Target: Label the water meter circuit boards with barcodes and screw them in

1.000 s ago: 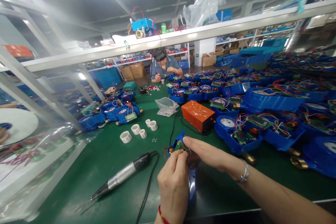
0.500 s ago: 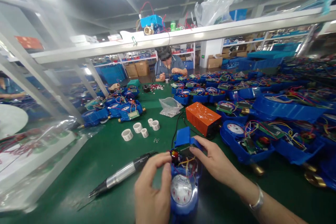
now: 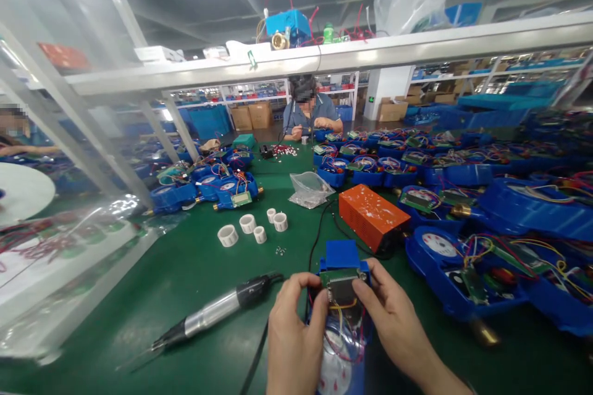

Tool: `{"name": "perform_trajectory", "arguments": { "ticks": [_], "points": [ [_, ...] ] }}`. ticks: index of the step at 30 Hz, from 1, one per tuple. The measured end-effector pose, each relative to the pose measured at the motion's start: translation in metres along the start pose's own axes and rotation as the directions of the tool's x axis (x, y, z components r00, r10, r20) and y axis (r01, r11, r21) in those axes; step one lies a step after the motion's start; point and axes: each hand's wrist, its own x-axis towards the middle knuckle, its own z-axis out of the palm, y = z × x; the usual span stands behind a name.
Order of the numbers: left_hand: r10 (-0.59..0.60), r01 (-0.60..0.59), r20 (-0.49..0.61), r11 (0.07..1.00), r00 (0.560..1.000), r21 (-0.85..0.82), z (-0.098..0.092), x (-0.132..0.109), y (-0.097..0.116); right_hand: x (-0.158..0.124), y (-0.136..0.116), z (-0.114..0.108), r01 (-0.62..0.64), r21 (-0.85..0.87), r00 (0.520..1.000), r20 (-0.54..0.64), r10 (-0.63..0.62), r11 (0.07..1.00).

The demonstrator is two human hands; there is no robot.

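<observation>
A blue water meter with a round white dial lies in front of me, a blue flap at its far end. Over its open housing sits a green circuit board with a dark display, and thin wires loop below it. My left hand closes thumb and index finger on the board's left edge. On the other side my right hand has its thumb on the board's right edge, with its fingers behind the housing wall. To the left lies an electric screwdriver with a silver body.
Several white tape rolls and small screws lie beyond the screwdriver. An orange box with a cable stands ahead. Blue meters crowd the right side. A shelf beam crosses overhead; a co-worker sits opposite.
My left hand has come in from beside the housing to the board's left edge. The board now lies flatter, its display facing up. The view has shifted slightly.
</observation>
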Motion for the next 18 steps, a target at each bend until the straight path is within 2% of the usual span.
{"name": "perform_trajectory", "arguments": {
  "ticks": [2, 5, 7, 10, 15, 18],
  "points": [
    [-0.059, 0.059, -0.028, 0.998, 0.998, 0.001, -0.001, 0.000, -0.001, -0.001, 0.000, -0.002, -0.011, -0.097, 1.000, 0.022, 0.014, 0.995],
    [-0.091, 0.090, -0.054, 0.996, 0.994, -0.015, -0.002, 0.001, -0.002, -0.005, 0.004, -0.004, -0.053, -0.184, 0.998, -0.035, 0.047, 0.981],
    [-0.092, 0.091, -0.042, 0.995, 0.995, -0.030, -0.003, 0.001, -0.002, -0.007, 0.006, -0.006, -0.093, -0.185, 0.992, -0.099, 0.076, 0.978],
    [-0.099, 0.101, 0.019, 0.992, 0.995, -0.073, -0.003, 0.002, 0.001, -0.008, 0.002, -0.008, -0.123, -0.176, 0.990, -0.085, 0.109, 0.977],
    [-0.121, 0.135, 0.066, 0.954, 0.990, -0.267, -0.003, 0.002, 0.003, 0.003, -0.015, -0.015, -0.071, -0.019, 0.996, 0.051, 0.072, 0.997],
    [-0.117, 0.133, 0.073, 0.948, 0.991, -0.288, -0.003, 0.002, 0.002, 0.008, -0.019, -0.018, -0.125, 0.159, 0.988, 0.110, 0.108, 0.979]
  ]
}}
